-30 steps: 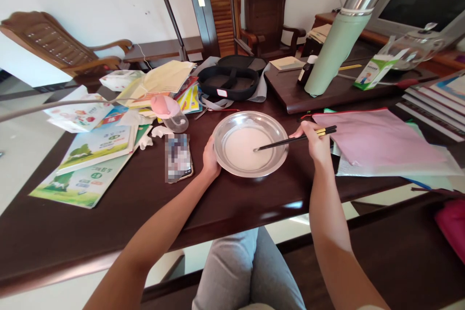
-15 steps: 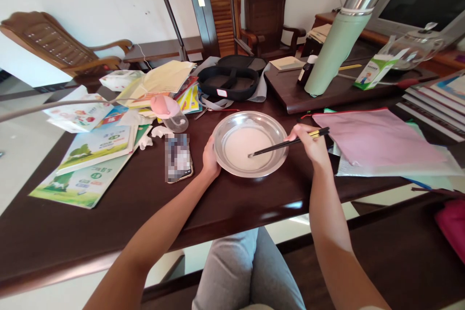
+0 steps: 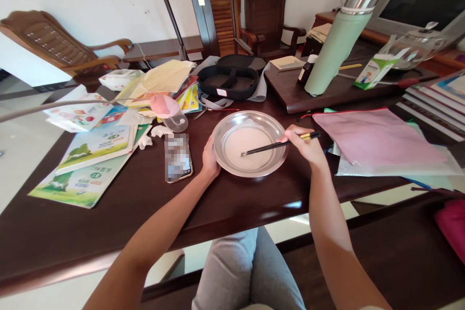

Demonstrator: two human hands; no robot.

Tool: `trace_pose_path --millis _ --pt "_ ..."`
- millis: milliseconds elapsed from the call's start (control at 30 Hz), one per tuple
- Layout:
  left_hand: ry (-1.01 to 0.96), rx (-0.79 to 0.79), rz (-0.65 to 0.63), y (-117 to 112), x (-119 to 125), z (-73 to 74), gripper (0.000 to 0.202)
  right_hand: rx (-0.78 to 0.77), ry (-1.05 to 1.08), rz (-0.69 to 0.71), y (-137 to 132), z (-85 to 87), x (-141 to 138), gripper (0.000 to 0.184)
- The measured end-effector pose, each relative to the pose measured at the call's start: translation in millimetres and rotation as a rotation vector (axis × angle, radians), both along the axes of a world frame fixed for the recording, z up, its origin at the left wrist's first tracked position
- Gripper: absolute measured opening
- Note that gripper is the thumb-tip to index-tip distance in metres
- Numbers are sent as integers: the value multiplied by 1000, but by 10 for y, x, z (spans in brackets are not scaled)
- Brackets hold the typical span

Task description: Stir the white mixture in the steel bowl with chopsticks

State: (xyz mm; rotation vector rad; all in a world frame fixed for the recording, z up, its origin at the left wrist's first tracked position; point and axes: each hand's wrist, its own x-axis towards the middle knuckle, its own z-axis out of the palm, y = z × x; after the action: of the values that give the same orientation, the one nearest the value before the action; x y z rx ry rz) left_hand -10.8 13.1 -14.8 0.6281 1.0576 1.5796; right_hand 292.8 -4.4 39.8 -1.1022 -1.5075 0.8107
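A round metal basin (image 3: 279, 159) stands on the dark wooden table in front of me. It holds a milky white liquid (image 3: 250, 140). My left hand (image 3: 210, 157) grips the basin's left rim, its fingers partly hidden by the wall. Black chopsticks (image 3: 265, 147) with gold ends are pinched in my right hand (image 3: 307, 145) above the basin's right rim. Their tips dip into the liquid near the middle. Just left of my left hand lies a phone (image 3: 178, 157) with a blurred screen.
A pink-lidded cup (image 3: 169, 111), workbooks (image 3: 80, 179) and tissues lie to the left. An open black case (image 3: 230, 77) sits behind the basin. On the right are a pink zip pouch (image 3: 378, 133), stacked books (image 3: 436, 106) and a tall green thermos (image 3: 337, 43) on a raised board.
My right hand has shifted slightly left with the chopsticks, and their tips have moved left through the liquid. My left hand stays at the rim.
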Motion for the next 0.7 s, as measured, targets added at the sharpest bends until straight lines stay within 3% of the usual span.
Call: trace_pose_path --millis 67,233,300,433,500,700 --pt "-2 0 -6 -1 -1 5 34 17 -39 1 14 -8 -23 66" --pt "8 0 -20 -4 -11 2 36 82 34 -227 43 -25 76 71" --pt "12 1 -23 -3 -13 -2 37 58 71 -198 26 -12 88 72" --pt "-13 -9 -18 2 -14 -4 35 -5 -3 -8 -4 17 -6 68" --pt "-17 -6 -21 2 -15 -1 34 8 -42 2 5 17 -38 68" --pt "-7 -6 -24 -6 -9 6 38 56 58 -219 27 2 64 73"
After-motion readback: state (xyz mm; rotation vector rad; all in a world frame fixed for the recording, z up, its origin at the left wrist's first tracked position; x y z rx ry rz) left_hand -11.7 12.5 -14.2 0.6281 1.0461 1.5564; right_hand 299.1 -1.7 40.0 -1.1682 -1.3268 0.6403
